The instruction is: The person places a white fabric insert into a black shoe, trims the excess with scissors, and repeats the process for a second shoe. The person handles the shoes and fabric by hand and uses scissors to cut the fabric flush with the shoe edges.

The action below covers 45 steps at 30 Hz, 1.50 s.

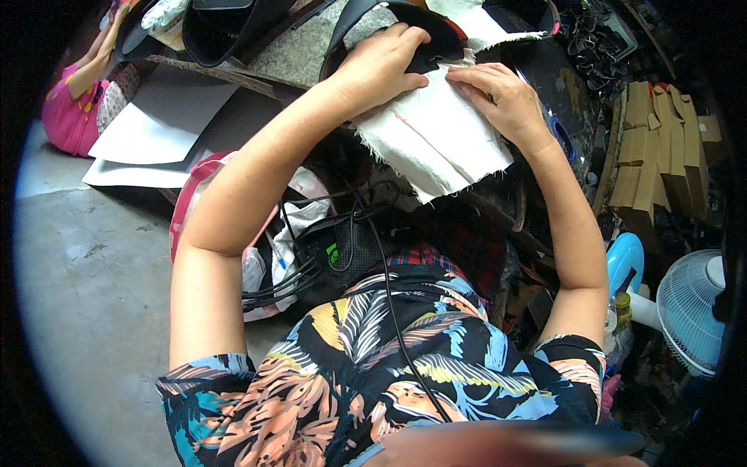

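Note:
A frayed piece of white cloth [443,144] hangs between my hands, creased lengthwise, its ragged lower edge loose over my lap. My left hand [381,66] is closed at the cloth's upper left, fingers bent over a curved black piece [420,17] and thumb lying on the cloth. With fingertips close together, my right hand [502,97] grips the cloth along its upper right edge. What lies under the fingers of both hands is partly hidden. A second white frayed cloth [486,29] lies just beyond the black piece.
White sheets [159,117] overhang the worktable [284,58] at left; a person in pink [66,113] is beyond. A pink-rimmed bag [187,206] and black cables [292,284] lie by my left arm. Folded cardboard [650,148] and a fan [692,311] stand at right.

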{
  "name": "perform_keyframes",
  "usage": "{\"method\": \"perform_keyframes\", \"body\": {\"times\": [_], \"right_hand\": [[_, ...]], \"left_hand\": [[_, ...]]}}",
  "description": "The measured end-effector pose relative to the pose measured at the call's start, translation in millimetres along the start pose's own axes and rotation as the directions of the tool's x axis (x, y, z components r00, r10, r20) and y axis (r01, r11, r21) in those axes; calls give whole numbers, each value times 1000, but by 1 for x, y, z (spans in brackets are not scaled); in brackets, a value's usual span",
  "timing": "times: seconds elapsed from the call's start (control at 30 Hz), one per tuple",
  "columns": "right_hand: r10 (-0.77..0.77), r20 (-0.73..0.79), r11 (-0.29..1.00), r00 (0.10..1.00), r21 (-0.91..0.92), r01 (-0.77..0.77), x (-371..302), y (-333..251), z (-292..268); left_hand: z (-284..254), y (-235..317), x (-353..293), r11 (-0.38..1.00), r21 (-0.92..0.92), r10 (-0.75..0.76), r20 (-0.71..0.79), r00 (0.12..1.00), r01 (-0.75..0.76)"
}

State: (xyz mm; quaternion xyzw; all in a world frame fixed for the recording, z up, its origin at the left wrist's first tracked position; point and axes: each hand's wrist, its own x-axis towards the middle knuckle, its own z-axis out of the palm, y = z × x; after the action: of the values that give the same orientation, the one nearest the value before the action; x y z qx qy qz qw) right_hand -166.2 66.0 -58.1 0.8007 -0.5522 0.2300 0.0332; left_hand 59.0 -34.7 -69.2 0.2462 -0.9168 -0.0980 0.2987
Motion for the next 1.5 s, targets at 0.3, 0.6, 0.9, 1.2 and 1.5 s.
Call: {"method": "perform_keyframes", "body": {"times": [0.3, 0.6, 0.9, 1.2, 1.5], "right_hand": [[-10, -27, 993, 1000, -114, 7, 10, -9, 2], [59, -54, 998, 997, 13, -59, 12, 2, 6], [43, -32, 995, 999, -85, -46, 18, -10, 4], [-225, -71, 928, 972, -319, 191, 8, -30, 6], [-187, -194, 949, 963, -289, 126, 4, -26, 11]], "left_hand": [[7, 8, 12, 980, 194, 33, 22, 999, -37], [9, 5, 4, 993, 106, -41, -114, 993, 54], [13, 13, 37, 952, 304, 0, 89, 996, -27], [40, -9, 61, 969, 126, -216, 10, 976, 213], [30, -4, 54, 968, 33, -251, 32, 967, 250]]}}
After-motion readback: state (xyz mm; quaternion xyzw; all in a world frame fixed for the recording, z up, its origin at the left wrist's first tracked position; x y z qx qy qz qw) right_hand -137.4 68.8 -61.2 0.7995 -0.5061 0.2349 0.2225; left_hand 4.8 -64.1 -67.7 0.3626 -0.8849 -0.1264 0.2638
